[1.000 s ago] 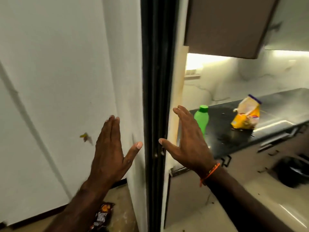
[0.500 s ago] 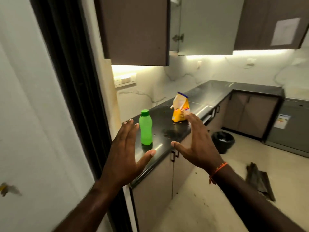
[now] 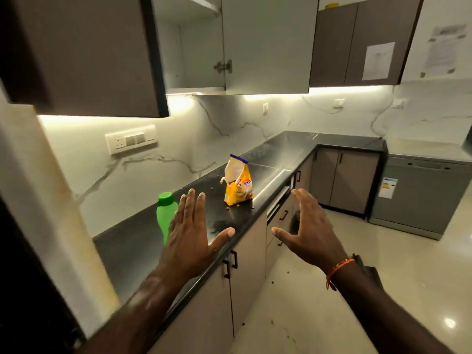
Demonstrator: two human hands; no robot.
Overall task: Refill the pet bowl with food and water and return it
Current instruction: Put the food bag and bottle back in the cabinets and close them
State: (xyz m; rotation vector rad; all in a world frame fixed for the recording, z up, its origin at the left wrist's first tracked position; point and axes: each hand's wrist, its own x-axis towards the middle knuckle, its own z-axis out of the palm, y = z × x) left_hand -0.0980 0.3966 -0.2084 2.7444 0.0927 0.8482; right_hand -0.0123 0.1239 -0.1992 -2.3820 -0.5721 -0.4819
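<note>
A green bottle (image 3: pixel 165 213) with a green cap stands on the black counter (image 3: pixel 281 149), partly behind my left hand (image 3: pixel 190 231). Further along stands an open yellow and white pet food bag (image 3: pixel 237 185), with a few crumbs scattered round it. Both my hands are raised in front of me, fingers straight and spread, holding nothing. My right hand (image 3: pixel 309 228), with an orange wrist thread, hovers over the counter's front edge and the floor. No pet bowl is in view.
Brown lower cabinets (image 3: pixel 245 264) run under the counter. An upper cabinet door (image 3: pixel 268 44) stands open overhead. A grey dishwasher (image 3: pixel 413 198) stands at the far right. A dark door frame (image 3: pixel 23 277) is close on my left. Crumbs dot the pale floor (image 3: pixel 293 315).
My view has swung right, from the wall and door frame into the kitchen. The counter, bottle and bag have come closer. Both hands stay raised and spread.
</note>
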